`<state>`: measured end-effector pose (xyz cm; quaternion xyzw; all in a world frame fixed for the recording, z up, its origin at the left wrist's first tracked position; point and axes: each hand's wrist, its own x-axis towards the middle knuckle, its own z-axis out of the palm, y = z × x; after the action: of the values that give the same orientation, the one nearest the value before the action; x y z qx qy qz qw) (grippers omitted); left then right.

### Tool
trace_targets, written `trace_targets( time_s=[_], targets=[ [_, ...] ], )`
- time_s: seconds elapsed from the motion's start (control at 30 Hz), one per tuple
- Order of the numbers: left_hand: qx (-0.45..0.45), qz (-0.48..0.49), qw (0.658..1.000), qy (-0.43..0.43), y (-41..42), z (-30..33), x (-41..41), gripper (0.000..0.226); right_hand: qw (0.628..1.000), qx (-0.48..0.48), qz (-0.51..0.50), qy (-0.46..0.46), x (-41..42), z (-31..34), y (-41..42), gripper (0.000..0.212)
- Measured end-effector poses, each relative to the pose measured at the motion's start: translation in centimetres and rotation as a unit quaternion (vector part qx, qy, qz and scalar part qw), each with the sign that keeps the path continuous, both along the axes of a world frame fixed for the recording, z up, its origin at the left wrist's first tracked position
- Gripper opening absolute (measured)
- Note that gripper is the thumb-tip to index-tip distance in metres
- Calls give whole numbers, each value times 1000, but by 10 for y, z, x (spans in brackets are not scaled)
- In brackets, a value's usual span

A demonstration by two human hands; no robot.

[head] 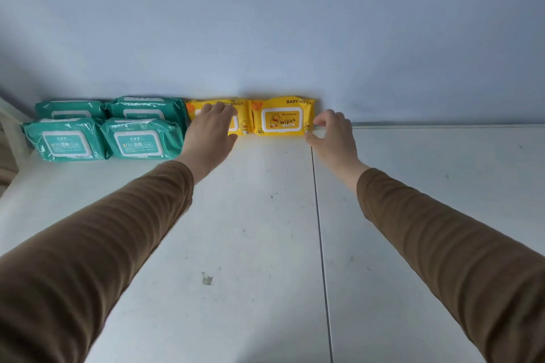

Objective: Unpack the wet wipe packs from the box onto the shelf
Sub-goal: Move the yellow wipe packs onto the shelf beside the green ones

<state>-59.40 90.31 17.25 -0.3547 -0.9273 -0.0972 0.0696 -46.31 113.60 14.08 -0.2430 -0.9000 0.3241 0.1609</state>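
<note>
Two yellow baby wipe packs lie side by side against the back wall of the white shelf (265, 215). My left hand (211, 131) rests flat on the left yellow pack (243, 119), fingers straight, covering most of its label. The right yellow pack (281, 118) shows a duck label. My right hand (331, 134) sits at that pack's right end, fingers loosely curled, thumb and fingertips touching its edge. Several teal wipe packs, such as the front one (141, 141), lie in two rows to the left. The box is out of view.
A dark seam (320, 230) runs front to back across the shelf surface, just right of the yellow packs. A pale blue-grey wall (265, 23) stands behind the packs. Bare shelf extends to the right (442, 171) and toward me.
</note>
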Motion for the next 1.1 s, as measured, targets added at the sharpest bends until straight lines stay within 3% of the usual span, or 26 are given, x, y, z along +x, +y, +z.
trace_targets(
  time_s=[0.1,0.23,0.57,0.8,0.97,1.1],
  targets=[
    [15,9,998,-67,9,-4,37,44,998,21,49,-41,32,11,-4,32],
    [24,-30,995,-89,24,-5,95,41,995,48,52,-70,96,24,-10,36],
    [50,-161,980,-110,65,-15,288,38,997,41,-34,-53,318,20,-24,30],
    [106,-282,945,-128,120,-22,445,34,991,73,-116,-2,494,15,-2,16],
    [114,-347,919,-147,177,-45,555,32,986,31,-159,-29,606,-8,47,11],
    [58,-348,915,-197,219,-95,636,34,984,-25,-144,-104,688,-59,89,14]
  ],
)
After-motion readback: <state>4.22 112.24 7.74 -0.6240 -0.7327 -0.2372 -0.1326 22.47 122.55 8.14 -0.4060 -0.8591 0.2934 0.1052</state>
